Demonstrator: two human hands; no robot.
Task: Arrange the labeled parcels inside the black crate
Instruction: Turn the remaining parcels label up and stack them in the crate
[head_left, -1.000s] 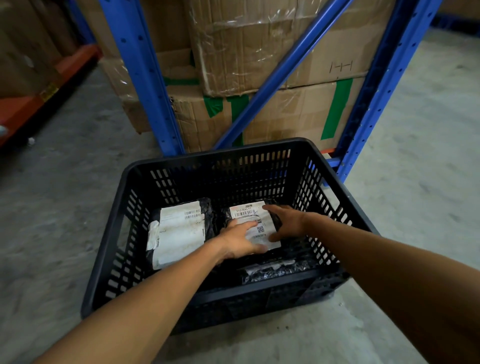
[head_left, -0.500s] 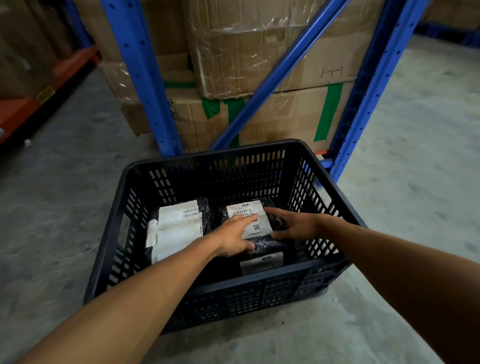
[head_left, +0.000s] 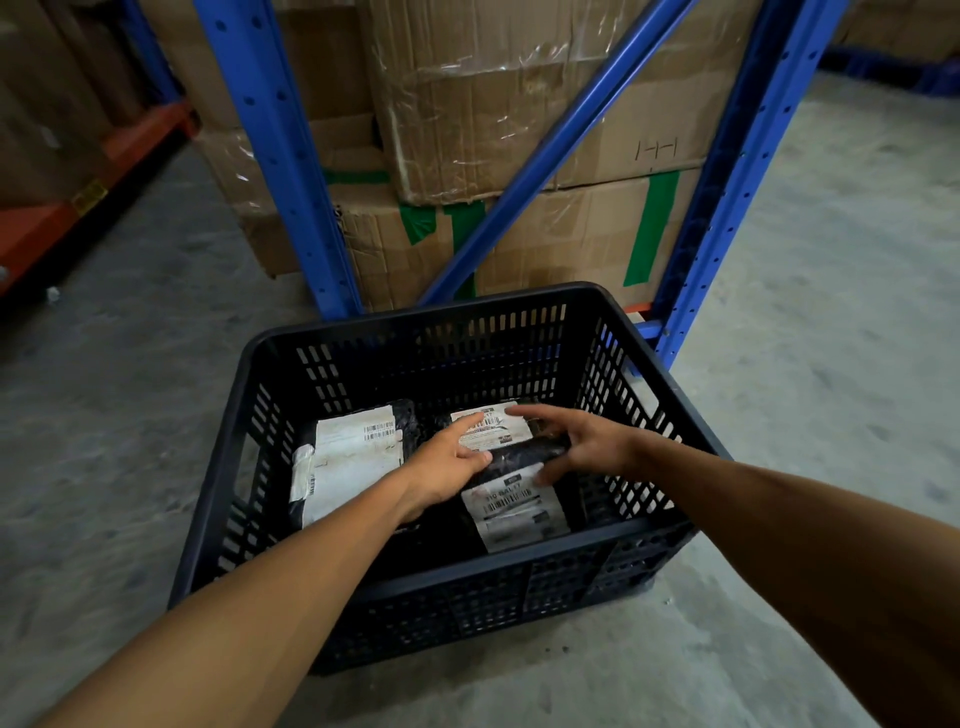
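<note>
The black crate (head_left: 670, 415) stands on the concrete floor and holds three dark parcels with white labels. One large labeled parcel (head_left: 353, 457) lies flat in its left half. A second parcel (head_left: 514, 506) lies by the near right wall with its label up. A third parcel (head_left: 496, 428) sits in the far right part, its near edge over the second one. My left hand (head_left: 449, 462) grips the third parcel's left side, thumb on top. My right hand (head_left: 584, 447) wraps its right end, fingers spread above and below.
A blue steel rack (head_left: 275, 156) with a diagonal brace rises right behind the crate, filled with wrapped cardboard boxes (head_left: 519, 104). An orange rack beam (head_left: 78, 197) runs along the far left. Bare concrete floor (head_left: 805, 312) surrounds the crate.
Both hands have shifted the third parcel toward the far wall of the crate. The label of the near right parcel is now uncovered.
</note>
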